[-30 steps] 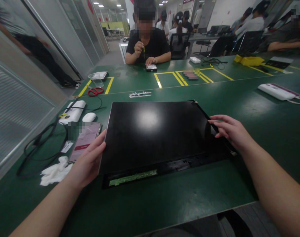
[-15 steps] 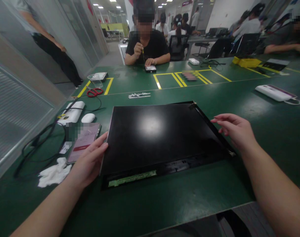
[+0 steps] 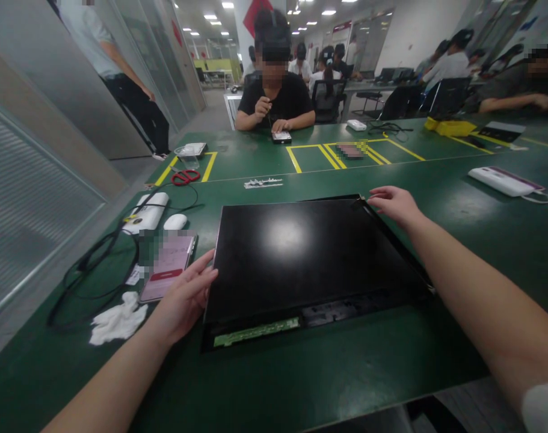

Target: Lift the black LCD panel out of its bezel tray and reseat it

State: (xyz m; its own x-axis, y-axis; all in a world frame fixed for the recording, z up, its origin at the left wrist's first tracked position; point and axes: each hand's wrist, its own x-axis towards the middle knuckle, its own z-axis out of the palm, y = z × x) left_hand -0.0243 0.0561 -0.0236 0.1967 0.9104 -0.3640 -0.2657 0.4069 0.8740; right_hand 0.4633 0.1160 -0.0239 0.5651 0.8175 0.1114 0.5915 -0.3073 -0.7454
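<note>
A black screen panel (image 3: 292,252) lies face up on the green table, with a dark frame (image 3: 393,243) showing along its right side. At its near edge runs a green circuit strip (image 3: 255,332) beside a dark band. My left hand (image 3: 187,294) grips the panel's left edge, thumb on top and the other fingers partly hidden. At the far right corner is my right hand (image 3: 396,204), fingers loosely bent and slightly apart. Its fingertips are beside the frame's corner; whether they touch it is unclear.
To the left lie a phone (image 3: 172,264), a crumpled tissue (image 3: 119,319), a white mouse-like object (image 3: 175,222), a white device (image 3: 147,211), black cables and red-handled scissors (image 3: 186,177). White scraps (image 3: 263,183) lie beyond the panel. A co-worker (image 3: 276,99) sits opposite.
My right hand has moved away from me along the panel's right side to its far corner. My left hand stays at the left edge. The camera view has shifted slightly.
</note>
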